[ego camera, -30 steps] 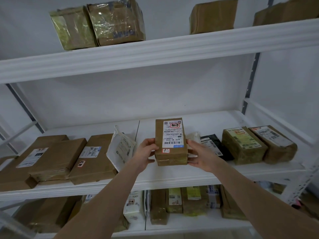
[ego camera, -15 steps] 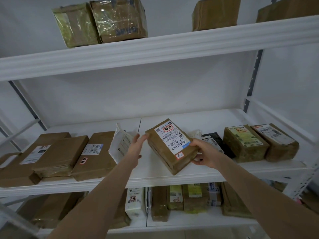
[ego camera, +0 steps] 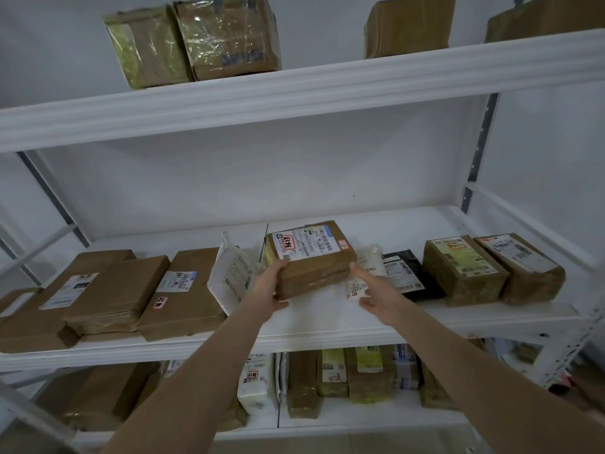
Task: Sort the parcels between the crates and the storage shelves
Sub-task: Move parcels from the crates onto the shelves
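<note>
Since 0.5 s ago: cardboard parcel [ego camera: 311,257] gone from tilted to flat on middle shelf [ego camera: 327,326], long axis left-right, label up. Left hand [ego camera: 271,285] grips near-left corner; right hand [ego camera: 376,291] spread, off the parcel, just right of it.

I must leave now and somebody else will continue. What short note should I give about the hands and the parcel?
Left hand grips the near left corner of the brown parcel.
Right hand is open, fingers straight beside the parcel's right side; contact unclear.
The parcel lies label up on the middle shelf, between the white mailer and the flat white packet.
Done: parcel is on the shelf.
Left: release it, then sort the next parcels.
</note>
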{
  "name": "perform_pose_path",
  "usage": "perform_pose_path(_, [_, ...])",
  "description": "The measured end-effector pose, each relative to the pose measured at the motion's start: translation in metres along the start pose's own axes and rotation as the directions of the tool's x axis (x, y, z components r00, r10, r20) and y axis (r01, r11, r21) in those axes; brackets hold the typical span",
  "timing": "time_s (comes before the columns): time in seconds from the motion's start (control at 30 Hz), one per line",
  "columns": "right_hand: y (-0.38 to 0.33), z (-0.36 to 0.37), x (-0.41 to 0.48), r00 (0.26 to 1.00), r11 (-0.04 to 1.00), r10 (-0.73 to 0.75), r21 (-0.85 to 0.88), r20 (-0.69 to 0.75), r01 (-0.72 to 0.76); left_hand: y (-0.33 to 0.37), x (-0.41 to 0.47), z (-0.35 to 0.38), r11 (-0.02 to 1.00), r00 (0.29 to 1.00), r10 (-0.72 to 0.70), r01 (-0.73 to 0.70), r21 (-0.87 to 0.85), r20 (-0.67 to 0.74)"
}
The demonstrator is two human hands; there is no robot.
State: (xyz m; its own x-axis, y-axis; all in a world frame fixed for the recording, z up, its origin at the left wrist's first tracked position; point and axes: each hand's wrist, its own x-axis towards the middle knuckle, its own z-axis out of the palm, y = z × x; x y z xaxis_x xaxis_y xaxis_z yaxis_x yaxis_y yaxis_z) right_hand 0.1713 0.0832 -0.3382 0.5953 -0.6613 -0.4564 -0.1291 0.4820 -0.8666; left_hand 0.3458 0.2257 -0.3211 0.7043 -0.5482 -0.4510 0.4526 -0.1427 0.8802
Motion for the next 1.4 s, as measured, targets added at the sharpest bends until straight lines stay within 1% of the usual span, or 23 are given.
perform_pose_path(0.07, [0.006,0.014,-0.005,0.994,0.998,0.047,0.034,0.102,-0.051,-0.007,-0.007,0.012,1.0,0.995,-0.01,0.01,0.006,0.103])
perform_pose_path(0.13, [0.009,0.026,-0.008,0.987,0.996,0.052,0.063,0.155,-0.062,-0.015,-0.016,0.025,0.998,0.981,-0.021,0.008,0.069,0.193])
perform_pose_path(0.23, [0.009,0.031,-0.007,0.994,0.984,0.008,0.174,0.111,-0.027,-0.025,-0.026,0.036,0.986,0.959,-0.045,-0.002,0.167,0.279])
perform_pose_path(0.3, [0.006,0.026,-0.006,0.995,0.981,-0.022,0.194,0.096,0.003,-0.028,-0.028,0.036,0.978,0.949,-0.059,-0.006,0.207,0.31])
perform_pose_path(0.33, [0.004,0.023,-0.007,0.994,0.982,-0.028,0.188,0.102,0.009,-0.027,-0.028,0.034,0.979,0.956,-0.04,-0.021,0.205,0.291])
perform_pose_path(0.4, [0.001,0.016,-0.008,0.994,0.986,-0.023,0.164,0.111,0.004,-0.022,-0.022,0.025,0.987,0.986,0.058,-0.08,0.142,0.156])
perform_pose_path(0.43, [0.001,0.012,-0.008,0.992,0.99,-0.018,0.143,0.122,0.0,-0.017,-0.019,0.018,0.987,0.99,0.113,-0.122,0.104,0.086])
perform_pose_path(0.47, [0.001,0.01,-0.008,0.99,0.993,-0.014,0.118,0.141,-0.003,-0.011,-0.017,0.012,0.984,0.987,0.151,-0.155,0.086,0.052])
perform_pose_path(0.6, [0.009,0.011,-0.008,0.976,0.999,-0.03,0.046,0.216,0.021,-0.002,-0.023,0.002,0.976,0.98,0.151,-0.168,0.135,0.129])
perform_pose_path(0.83, [0.024,0.015,-0.005,0.971,0.997,-0.049,0.071,0.235,0.034,-0.02,-0.044,-0.009,0.973,0.976,0.195,-0.204,0.109,0.093])
perform_pose_path(0.97, [0.039,0.021,-0.003,0.97,0.998,-0.015,0.055,0.241,0.002,-0.037,-0.062,-0.025,0.969,0.975,0.204,-0.213,0.125,0.084])
perform_pose_path(1.07, [0.055,0.031,-0.008,0.968,0.999,0.012,0.03,0.252,-0.02,-0.053,-0.076,-0.044,0.97,0.977,0.207,-0.211,0.124,0.05])
perform_pose_path(1.13, [0.065,0.038,-0.012,0.967,0.999,0.04,-0.009,0.253,-0.039,-0.063,-0.085,-0.058,0.972,0.98,0.195,-0.198,0.127,0.039])
perform_pose_path(1.2, [0.075,0.044,-0.016,0.954,0.995,0.087,-0.073,0.285,-0.069,-0.071,-0.096,-0.075,0.98,0.986,0.165,-0.165,0.111,0.011])
perform_pose_path(1.33, [0.094,0.06,-0.028,0.902,0.947,0.208,-0.31,0.379,-0.088,-0.083,-0.117,-0.122,0.991,0.997,0.082,-0.083,0.106,0.006])
perform_pose_path(1.4, [0.105,0.077,-0.035,0.879,0.925,0.245,-0.371,0.409,-0.086,-0.089,-0.123,-0.148,0.994,0.998,0.058,-0.059,0.093,0.006])
